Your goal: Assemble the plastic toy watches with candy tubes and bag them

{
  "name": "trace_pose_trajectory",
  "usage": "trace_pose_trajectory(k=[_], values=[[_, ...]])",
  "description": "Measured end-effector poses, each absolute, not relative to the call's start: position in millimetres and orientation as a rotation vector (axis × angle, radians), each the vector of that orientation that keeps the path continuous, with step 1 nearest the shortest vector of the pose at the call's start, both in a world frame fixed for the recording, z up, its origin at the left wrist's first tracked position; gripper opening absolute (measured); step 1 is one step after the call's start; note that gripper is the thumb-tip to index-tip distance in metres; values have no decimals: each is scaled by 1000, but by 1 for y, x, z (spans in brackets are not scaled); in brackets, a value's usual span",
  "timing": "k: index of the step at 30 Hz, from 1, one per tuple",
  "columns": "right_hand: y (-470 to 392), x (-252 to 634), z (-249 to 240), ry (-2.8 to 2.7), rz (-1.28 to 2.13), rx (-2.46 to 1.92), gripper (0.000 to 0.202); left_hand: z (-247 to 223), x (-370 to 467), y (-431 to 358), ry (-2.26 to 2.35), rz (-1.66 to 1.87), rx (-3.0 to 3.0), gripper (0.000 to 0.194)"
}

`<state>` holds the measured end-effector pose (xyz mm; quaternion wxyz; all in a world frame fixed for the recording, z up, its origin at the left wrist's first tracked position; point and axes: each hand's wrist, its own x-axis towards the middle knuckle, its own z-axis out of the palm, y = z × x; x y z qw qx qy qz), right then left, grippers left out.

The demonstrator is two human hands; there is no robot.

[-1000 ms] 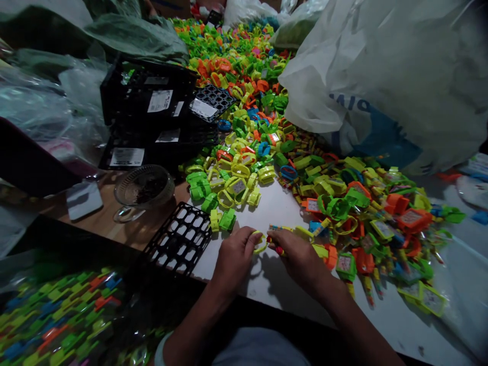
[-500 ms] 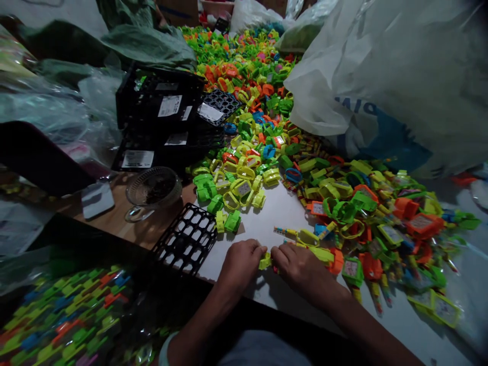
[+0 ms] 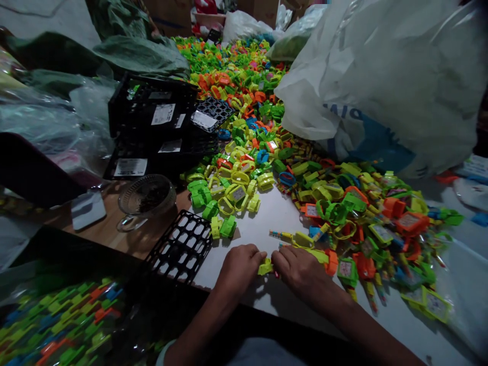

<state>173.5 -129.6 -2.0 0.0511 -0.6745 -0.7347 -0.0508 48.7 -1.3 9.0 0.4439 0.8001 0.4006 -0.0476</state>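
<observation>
At near edge of bench (image 3: 251,231), left hand (image 3: 239,268) pinching yellow plastic piece (image 3: 265,267), right hand (image 3: 299,268) curled close against its other side, hold hidden; a slipping pinch could flick it into the look-alike heap (image 3: 241,178) beyond.

Flat white tabletop (image 3: 252,229) leaves passage between the rectangular black plastic grid (image 3: 180,248) and heaped multicoloured plastic bands (image 3: 353,203) blocking rightward.
</observation>
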Motion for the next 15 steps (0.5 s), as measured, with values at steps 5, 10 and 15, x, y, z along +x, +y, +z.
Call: trace_pose_trajectory(k=[5, 10, 15], values=[[-130, 170, -9, -2267, -208, -1993, 10, 7, 50, -1, 1007, -134, 1968, 27], [-130, 170, -13, -2216, -180, -2004, 15, 5, 48, -1, 934, -136, 1950, 33], [-149, 231, 22, -1842, -267, -2112, 32, 15, 37, 12, 1034, 337, 2126, 39]])
